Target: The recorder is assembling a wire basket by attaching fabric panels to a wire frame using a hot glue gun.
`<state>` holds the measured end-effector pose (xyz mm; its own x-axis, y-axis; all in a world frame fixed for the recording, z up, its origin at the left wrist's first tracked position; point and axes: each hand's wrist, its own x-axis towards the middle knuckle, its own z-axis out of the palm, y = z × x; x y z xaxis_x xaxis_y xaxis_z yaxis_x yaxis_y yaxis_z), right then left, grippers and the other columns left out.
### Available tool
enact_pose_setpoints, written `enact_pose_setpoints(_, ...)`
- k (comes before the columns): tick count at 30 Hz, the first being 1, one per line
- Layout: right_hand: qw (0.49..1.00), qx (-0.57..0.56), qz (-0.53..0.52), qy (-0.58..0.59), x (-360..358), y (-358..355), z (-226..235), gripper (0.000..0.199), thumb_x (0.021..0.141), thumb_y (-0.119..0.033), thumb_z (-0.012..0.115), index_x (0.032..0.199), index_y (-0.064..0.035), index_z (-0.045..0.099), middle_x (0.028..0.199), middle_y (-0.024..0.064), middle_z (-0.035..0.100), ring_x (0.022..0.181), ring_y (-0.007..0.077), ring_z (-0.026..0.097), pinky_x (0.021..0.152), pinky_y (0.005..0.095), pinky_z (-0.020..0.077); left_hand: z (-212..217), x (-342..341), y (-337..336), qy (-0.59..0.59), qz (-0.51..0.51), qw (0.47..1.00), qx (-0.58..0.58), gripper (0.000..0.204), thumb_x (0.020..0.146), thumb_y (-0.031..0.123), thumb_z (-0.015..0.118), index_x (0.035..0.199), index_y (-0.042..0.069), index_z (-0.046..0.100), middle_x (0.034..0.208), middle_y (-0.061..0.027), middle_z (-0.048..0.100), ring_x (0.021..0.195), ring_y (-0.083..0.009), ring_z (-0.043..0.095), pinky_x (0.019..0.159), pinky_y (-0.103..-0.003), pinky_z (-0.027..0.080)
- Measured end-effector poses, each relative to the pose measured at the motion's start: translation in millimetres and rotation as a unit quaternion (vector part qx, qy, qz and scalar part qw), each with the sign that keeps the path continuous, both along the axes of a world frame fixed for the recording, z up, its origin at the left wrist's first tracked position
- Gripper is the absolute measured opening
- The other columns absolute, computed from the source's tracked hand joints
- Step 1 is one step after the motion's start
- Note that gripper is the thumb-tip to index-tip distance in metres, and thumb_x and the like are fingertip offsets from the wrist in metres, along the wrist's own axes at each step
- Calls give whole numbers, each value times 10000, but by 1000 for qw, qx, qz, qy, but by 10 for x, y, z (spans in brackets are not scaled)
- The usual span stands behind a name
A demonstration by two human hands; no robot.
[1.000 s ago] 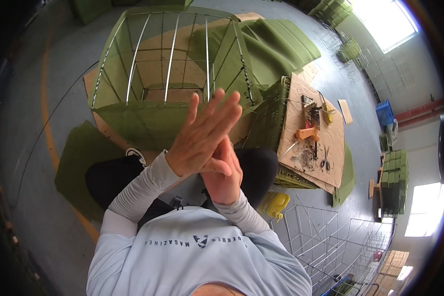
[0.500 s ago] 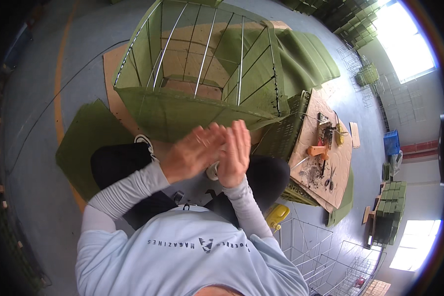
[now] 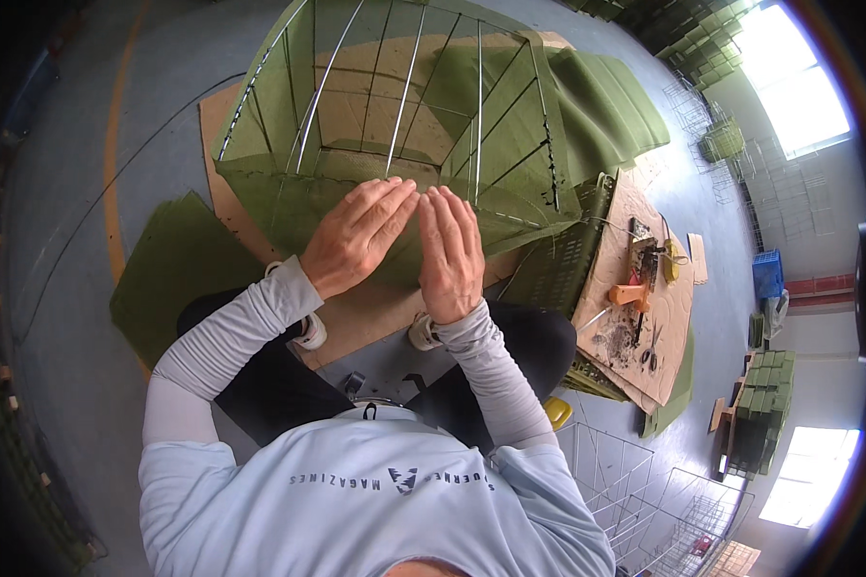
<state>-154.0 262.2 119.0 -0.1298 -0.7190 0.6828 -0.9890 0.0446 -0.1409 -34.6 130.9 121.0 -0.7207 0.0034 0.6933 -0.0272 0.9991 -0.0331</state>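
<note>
Laying the left hand (image 3: 361, 236) and right hand (image 3: 450, 255) flat should spread pressure evenly on the green-sheeted wire frame (image 3: 308, 202) at twelve o'clock. Both hands are unclenched, grasping nothing visible; contact is unclear. At three o'clock, a green slotted crate (image 3: 553, 255) bears cardboard (image 3: 601, 288), an orange-handled tool (image 3: 630, 294) and scissors (image 3: 651, 351); its inside is hidden.

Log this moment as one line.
left hand: open, over green panel | right hand: open, same panel | contact: unclear | scissors: on cardboard

Head-worn fisheye view, steeply downward, close above the pale blue shirt (image 3: 356, 519).
</note>
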Motion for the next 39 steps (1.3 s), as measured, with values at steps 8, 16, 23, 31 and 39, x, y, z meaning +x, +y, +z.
enact_pose_setpoints(8, 998, 64, -21, -12, -87, -47, 308, 344, 771, -13, 556, 1105, 67, 576, 1134, 188, 607, 1126, 321, 564, 1023, 446, 415, 448, -177, -31, -54, -64, 981, 176, 254, 722, 2, 626, 974, -13, 657, 893, -115, 655, 855, -282, 623, 753, -358, 509)
enact_pose_setpoints(16, 989, 115, 60, -73, -221, -48, 564, 307, 829, -2, 533, 1129, 54, 565, 1176, 191, 596, 1178, 348, 527, 1077, 461, 345, 621, -211, -172, 55, -93, 973, 203, 237, 783, -20, 623, 1016, -28, 664, 966, -153, 675, 893, -299, 653, 774, -367, 523)
enact_pose_setpoints(23, 1000, -2, 21, 10, 204, -198, 56, 432, 831, -37, 613, 1240, 68, 521, 1267, 206, 550, 1244, 349, 497, 1055, 505, 370, 149, 308, -143, 62, 46, 996, 42, 399, 705, -21, 719, 1096, -1, 641, 1096, -94, 615, 1039, -271, 591, 843, -375, 524)
enact_pose_setpoints(31, 999, -22, -16, 30, 190, -260, 85, 363, 783, 11, 606, 1135, 94, 576, 1116, 223, 610, 1105, 361, 585, 974, 490, 454, 241, 115, -352, 8, -50, 995, 87, 275, 678, -5, 722, 933, 5, 621, 856, -70, 559, 822, -236, 567, 693, -356, 495)
enact_pose_setpoints(39, 997, -43, 69, -15, -157, -308, 161, 235, 770, 13, 585, 1004, 24, 606, 1061, 152, 655, 1074, 294, 617, 967, 435, 460, 313, -73, -278, -14, -64, 979, 191, 123, 753, 15, 678, 813, -5, 573, 773, -108, 515, 756, -287, 542, 664, -394, 446)
